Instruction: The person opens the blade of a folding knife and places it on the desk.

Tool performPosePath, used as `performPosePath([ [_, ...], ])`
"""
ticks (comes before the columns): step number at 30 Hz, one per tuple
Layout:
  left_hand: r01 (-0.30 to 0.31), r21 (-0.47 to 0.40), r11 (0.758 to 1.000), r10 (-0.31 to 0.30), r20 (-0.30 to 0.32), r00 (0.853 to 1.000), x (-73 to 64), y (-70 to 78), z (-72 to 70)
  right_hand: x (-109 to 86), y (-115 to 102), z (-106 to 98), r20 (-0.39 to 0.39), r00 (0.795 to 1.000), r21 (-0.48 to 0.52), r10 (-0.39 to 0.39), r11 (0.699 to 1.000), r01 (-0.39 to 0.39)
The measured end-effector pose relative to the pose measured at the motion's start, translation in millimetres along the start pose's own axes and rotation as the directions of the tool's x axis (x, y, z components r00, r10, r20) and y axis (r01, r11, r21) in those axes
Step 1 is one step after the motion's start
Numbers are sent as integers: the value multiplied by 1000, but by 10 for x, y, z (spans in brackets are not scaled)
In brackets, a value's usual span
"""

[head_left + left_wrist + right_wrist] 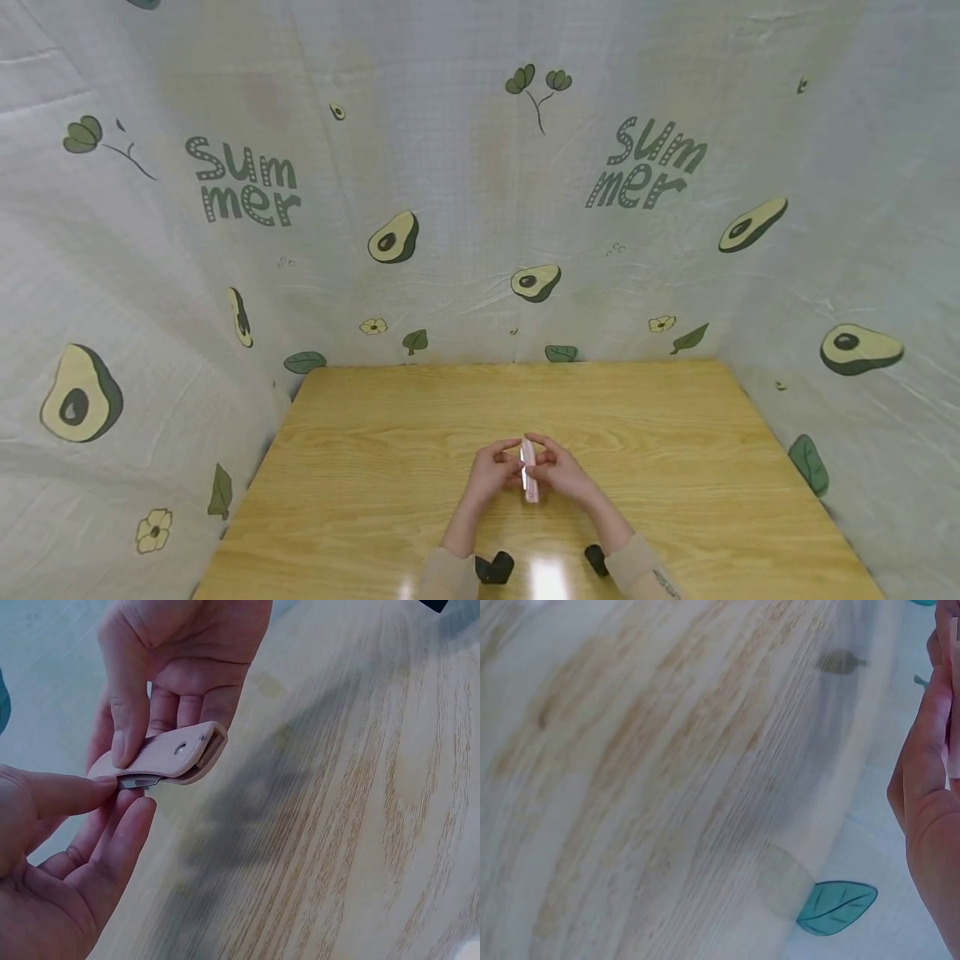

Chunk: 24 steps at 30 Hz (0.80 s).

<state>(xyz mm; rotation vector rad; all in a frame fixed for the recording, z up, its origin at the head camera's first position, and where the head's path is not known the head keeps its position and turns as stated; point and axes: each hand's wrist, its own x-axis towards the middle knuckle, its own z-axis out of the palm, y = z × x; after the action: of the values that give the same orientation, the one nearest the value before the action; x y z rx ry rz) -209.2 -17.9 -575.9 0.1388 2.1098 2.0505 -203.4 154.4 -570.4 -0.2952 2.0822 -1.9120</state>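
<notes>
A pink folding knife (pixel 532 492) is held between both hands above the table. My right hand (pixel 566 475) grips its pink handle (pixel 166 754), the thumb lying along the flat side in the left wrist view. From the other side, my left hand (pixel 489 473) pinches the metal blade (pixel 139 781) at the handle's edge; most of the blade is hidden by fingers and handle. At the right border of the right wrist view, only part of the right hand (pixel 930 765) and a sliver of the pink handle (pixel 954 742) show.
The wooden table (pixel 375 483) extends around the hands. A whitish curtain (pixel 450 167) printed with avocados and leaves encloses its back and sides. Black wrist devices (pixel 495 568) show beside the sleeves.
</notes>
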Motion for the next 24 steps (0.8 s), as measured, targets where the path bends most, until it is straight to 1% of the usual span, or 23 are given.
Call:
performPosePath([
  [6,1,17,1000,-2,17,1000,-37,31,-4,-5,8,-14,21,1000,0,13,1000,-13],
  [9,-2,13,1000,2,27,1000,-99,130,3,-1,17,-15,13,1000,-3,17,1000,-17],
  [13,-7,0,1000,7,23,1000,-188,292,10,12,40,-39,-13,1000,0,19,1000,-19],
  [18,-10,-15,1000,10,15,1000,-213,345,-3,6,38,-59,-33,999,16,32,999,-32],
  [24,2,-32,999,-1,8,1000,-241,381,0,-20,24,-43,-65,997,33,51,998,-49],
])
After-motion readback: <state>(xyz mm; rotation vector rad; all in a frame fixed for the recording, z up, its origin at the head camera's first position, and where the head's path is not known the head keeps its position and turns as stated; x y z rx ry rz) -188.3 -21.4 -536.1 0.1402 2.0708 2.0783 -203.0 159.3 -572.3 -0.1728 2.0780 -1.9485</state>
